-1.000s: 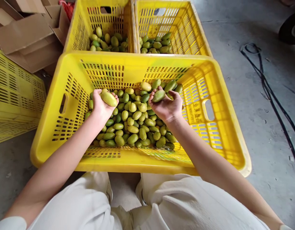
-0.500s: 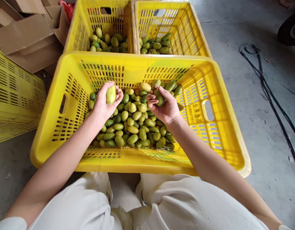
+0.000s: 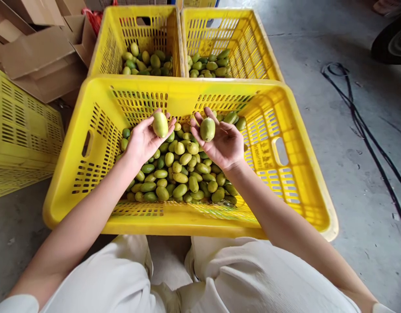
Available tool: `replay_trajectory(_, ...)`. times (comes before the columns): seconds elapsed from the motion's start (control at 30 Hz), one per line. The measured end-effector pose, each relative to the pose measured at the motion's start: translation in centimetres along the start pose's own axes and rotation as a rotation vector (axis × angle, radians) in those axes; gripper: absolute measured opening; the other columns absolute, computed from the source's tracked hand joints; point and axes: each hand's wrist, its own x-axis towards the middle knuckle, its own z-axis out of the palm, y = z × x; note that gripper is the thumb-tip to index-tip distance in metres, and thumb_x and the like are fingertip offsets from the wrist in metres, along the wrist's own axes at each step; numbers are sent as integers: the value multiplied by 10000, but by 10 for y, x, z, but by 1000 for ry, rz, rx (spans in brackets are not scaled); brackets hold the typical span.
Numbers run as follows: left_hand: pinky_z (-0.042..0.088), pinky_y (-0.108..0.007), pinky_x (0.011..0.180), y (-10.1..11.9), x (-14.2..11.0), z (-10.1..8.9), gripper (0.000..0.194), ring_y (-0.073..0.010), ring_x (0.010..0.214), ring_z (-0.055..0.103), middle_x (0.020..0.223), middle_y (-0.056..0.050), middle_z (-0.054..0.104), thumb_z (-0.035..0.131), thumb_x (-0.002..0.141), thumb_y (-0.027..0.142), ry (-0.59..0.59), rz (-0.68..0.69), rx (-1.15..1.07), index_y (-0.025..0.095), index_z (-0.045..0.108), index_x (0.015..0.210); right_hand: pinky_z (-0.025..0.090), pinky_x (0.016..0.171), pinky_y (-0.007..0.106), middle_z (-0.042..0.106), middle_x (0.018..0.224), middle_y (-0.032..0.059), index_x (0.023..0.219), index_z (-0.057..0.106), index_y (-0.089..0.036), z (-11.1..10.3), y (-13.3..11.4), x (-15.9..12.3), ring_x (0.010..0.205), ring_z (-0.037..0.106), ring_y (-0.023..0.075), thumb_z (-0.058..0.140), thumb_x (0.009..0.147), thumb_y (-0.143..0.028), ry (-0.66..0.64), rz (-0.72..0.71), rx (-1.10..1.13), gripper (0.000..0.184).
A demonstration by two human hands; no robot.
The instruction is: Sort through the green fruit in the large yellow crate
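Fruits (image 3: 180,178): lying in the front crate (image 3: 187,224)
Rear crates (image 3: 181,48): standing behind it
Side crate (image 3: 22,141): standing left of it
Cable (image 3: 351,104): lying right of it

The left hand (image 3: 146,141) and the right hand (image 3: 225,145) are bare, and so are both long, thin arms, the left arm (image 3: 81,221) and the right arm (image 3: 293,219). Near the bottom corners you can see a bit of the left sleeve (image 3: 19,304) and a bit of the right sleeve (image 3: 379,308). Both are very light, almost white, and the edge of the left one is round and smooth. The trousers (image 3: 265,278) are off-white and loose, with lots of soft, puffy folds. Tiny thin lines run along the cloth on the right leg. The middle part looks a little more yellow and creamy.
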Motion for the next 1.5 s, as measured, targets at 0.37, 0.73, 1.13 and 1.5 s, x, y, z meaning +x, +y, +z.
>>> replay_trajectory(0.37, 498, -105, 596, -2, 16, -19, 167, -49, 617, 625, 764, 15, 660, 696, 955, 108, 153, -1, -102, 189, 616, 833, 689, 740, 239, 789, 1005, 8, 1056, 699, -262, -9, 9, 8, 952, 774, 154, 597, 1022, -163, 172, 81, 229, 146)
replay_trajectory(0.73, 617, -261, 803, 12, 13, -15, 234, -172, 850, 750, 931, -68, 768, 526, 1006, 147, 57, 65, -101, 191, 729, 1115, 693, 904, 284, 826, 1097, 6, 1194, 681, -263, -12, -9, 12, 1079, 794, 152, 533, 964, -139, 192, -6, 260, 300)
replay_trajectory(1.13, 470, -103, 529, 20, 10, -19, 219, -51, 609, 616, 840, -24, 702, 703, 877, -2, 101, 75, -57, 175, 596, 805, 677, 680, 218, 807, 1074, -2, 1050, 681, -260, 0, -13, 5, 932, 785, 145, 671, 950, -104, 84, 30, 291, 185)
replay_trajectory(1.5, 657, -288, 797, 13, 17, -24, 231, -188, 851, 761, 893, -75, 757, 565, 923, 19, 227, 10, -34, 174, 714, 1006, 712, 813, 387, 797, 959, 51, 1047, 676, -226, 1, -7, 7, 960, 800, 243, 631, 908, -163, 109, 158, 210, 159)
